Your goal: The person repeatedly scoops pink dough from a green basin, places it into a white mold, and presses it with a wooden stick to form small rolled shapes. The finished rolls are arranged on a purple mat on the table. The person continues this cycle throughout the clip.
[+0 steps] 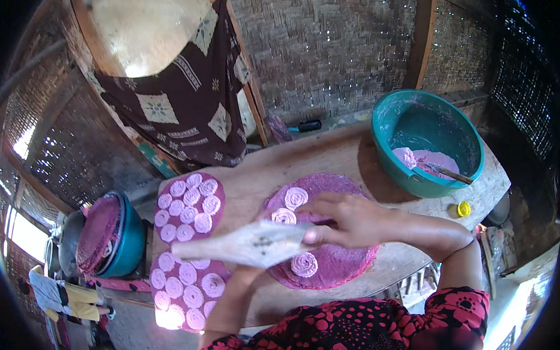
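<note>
A whitish piping bag [253,243] stretches sideways over the table, its narrow end pointing left. My right hand [349,219] pinches its right end, thumb in front and fingers over a round pink cake layer [344,270]. My left hand [247,274] is under the bag, which hides its fingers. On the round layer I see several pale pink cream rosettes, one of them a rosette [304,264] near its front edge. Left of it, pink cake pieces [220,180] lie covered with rows of similar rosettes; the bag crosses over part of them.
A green basin [426,186] with pink cream and a wooden-handled tool [446,172] stands at the back right, near a small yellow cup [464,209]. At left, a pink round layer [98,236] rests on a teal tub [133,238]. Brown patterned cloth [177,103] hangs behind the table.
</note>
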The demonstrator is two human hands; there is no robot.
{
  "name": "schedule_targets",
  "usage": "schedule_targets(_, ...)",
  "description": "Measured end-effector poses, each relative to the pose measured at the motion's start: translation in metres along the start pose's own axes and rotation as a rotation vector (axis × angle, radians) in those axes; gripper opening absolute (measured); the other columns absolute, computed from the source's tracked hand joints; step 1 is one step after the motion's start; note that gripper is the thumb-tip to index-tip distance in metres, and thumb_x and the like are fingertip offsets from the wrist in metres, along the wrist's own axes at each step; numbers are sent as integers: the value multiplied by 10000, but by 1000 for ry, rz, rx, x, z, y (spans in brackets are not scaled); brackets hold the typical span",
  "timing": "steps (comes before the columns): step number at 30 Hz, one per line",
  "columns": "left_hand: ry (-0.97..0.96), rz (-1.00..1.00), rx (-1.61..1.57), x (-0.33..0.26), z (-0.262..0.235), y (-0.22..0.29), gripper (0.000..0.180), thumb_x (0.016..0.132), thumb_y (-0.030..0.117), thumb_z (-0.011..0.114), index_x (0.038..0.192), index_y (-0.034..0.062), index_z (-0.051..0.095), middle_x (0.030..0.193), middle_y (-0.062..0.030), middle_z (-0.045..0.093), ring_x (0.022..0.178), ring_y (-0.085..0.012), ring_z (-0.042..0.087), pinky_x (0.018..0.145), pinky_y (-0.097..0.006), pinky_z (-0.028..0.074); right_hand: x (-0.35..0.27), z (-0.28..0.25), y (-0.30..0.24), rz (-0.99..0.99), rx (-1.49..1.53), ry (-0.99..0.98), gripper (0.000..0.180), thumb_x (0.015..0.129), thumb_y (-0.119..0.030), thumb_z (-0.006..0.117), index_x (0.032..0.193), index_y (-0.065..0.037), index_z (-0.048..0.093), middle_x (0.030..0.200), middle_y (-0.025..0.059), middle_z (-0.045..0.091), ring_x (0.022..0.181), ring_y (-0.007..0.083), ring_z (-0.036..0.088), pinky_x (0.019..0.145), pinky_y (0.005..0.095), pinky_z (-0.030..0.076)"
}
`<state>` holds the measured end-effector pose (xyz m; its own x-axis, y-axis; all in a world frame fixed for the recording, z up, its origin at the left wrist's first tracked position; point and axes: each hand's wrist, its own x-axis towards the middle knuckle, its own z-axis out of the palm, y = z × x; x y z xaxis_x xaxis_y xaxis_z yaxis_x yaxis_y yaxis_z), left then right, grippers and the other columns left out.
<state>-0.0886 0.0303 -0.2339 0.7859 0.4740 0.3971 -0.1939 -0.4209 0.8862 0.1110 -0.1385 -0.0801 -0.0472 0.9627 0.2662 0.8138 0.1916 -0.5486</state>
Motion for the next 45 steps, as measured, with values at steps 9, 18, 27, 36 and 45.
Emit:
schedule_targets(9,40,-320,-870,-61,27,3,667,809,254,791,1370,64,484,1196,-87,632,1065,-207,607,950,-363,490,-9,34,7,-386,-118,336,236,824,-228,747,1041,-138,742,1244,127,569,1180,335,485,1008,490,356)
schedule_targets(18,73,-351,-1076,-80,39,17,760,803,252,811,1421,48,418,1141,-67,649,1018,-172,616,923,-357,506,-35,36,14,-558,-372,382,308,674,-223,740,979,-179,741,1251,63,577,1200,303,484,995,527,371)
schedule_targets(27,84,-287,-279,-87,13,5,682,799,156,793,1394,36,481,1271,-152,633,1070,-176,608,953,-360,488,-103,-86,132,257,-376,479,116,812,-191,710,912,-172,766,1073,96,668,1031,336,603,886,479,451)
schedule_targets(36,-54,-70,177,-72,-24,-15,413,929,328,614,1310,167,608,1349,-45,602,1305,-316,487,1130,-480,318,-134,-98,307,856,-851,-197,508,912,-186,524,1373,-399,557,1446,135,442,1327,401,424,1082,619,287)
schedule_targets(45,43,-330,-684,-90,2,-1,418,956,284,567,1332,101,572,1371,-61,583,1318,-266,484,1141,-453,333,-105,-93,291,760,-1138,-298,537,863,-205,647,1385,-292,553,1518,110,405,1384,362,379,1121,591,251)
